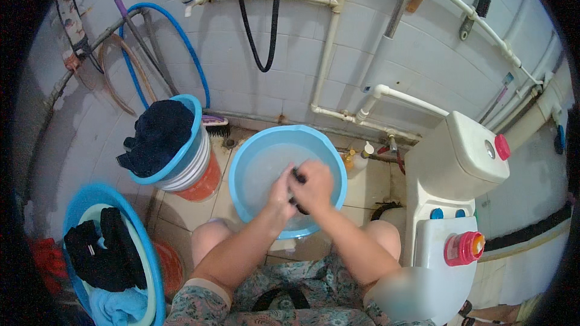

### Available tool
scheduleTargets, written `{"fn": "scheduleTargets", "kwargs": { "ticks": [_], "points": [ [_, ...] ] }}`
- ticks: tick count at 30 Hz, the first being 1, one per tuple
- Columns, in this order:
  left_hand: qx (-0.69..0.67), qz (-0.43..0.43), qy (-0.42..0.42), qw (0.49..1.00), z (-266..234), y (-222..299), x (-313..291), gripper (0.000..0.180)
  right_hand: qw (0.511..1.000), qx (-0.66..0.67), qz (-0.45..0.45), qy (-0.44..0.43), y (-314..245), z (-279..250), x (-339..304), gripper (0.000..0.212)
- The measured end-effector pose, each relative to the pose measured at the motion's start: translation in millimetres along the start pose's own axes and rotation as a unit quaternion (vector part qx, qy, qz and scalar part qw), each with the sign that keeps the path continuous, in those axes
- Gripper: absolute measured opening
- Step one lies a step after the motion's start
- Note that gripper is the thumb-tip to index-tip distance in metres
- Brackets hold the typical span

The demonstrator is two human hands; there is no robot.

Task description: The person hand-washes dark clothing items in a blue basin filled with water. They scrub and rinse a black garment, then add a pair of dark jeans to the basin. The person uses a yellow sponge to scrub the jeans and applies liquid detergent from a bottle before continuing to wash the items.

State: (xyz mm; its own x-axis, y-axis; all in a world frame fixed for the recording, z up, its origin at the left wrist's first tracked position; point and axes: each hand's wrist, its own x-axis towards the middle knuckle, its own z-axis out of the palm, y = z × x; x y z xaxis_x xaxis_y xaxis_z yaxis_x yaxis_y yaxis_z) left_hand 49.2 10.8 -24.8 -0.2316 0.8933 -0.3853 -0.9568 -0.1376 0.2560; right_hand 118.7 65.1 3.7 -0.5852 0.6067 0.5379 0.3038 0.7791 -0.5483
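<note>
A light blue basin (pixel 340 156) of cloudy, greyish water sits on the floor between my knees. Over the water, my left hand (pixel 280 191) and my right hand (pixel 316 188) are pressed together around a small black cloth (pixel 298 175). Only bits of the cloth show, above and below the fingers, so its exact kind is hidden. My right hand is curled over it and slightly blurred. My left hand is closed against its other side.
At left stand a blue basin (pixel 196 108) of dark clothes on a bucket (pixel 202 181), and another blue tub (pixel 72 205) with black and light blue cloth. Bottles (pixel 357 160) are beyond my basin. A white toilet (pixel 435 175) at right bears a pink-red jar (pixel 462 249).
</note>
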Motion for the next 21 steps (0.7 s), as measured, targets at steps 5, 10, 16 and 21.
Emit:
{"fn": "scheduleTargets", "kwargs": {
  "ticks": [5, 10, 16, 21],
  "points": [
    [0.027, 0.018, 0.001, 0.999, -23, 1, 8, 0.041, 0.992, 0.089, 0.084, -0.034, -22, 6, -13, 0.018],
    [0.027, 0.056, 0.150, 0.987, 9, 2, -1, 0.026, 0.911, 0.270, 0.306, 0.055, 49, 28, -7, 0.025],
    [-0.027, 0.054, 0.198, 0.978, -6, 32, 17, 0.022, 0.579, 0.572, 0.575, -0.082, 40, 33, -11, 0.030],
    [-0.043, 0.036, 0.218, 0.974, -9, 59, 31, 0.022, 0.497, 0.611, 0.598, -0.145, 33, 34, 8, 0.035]
  ]
}}
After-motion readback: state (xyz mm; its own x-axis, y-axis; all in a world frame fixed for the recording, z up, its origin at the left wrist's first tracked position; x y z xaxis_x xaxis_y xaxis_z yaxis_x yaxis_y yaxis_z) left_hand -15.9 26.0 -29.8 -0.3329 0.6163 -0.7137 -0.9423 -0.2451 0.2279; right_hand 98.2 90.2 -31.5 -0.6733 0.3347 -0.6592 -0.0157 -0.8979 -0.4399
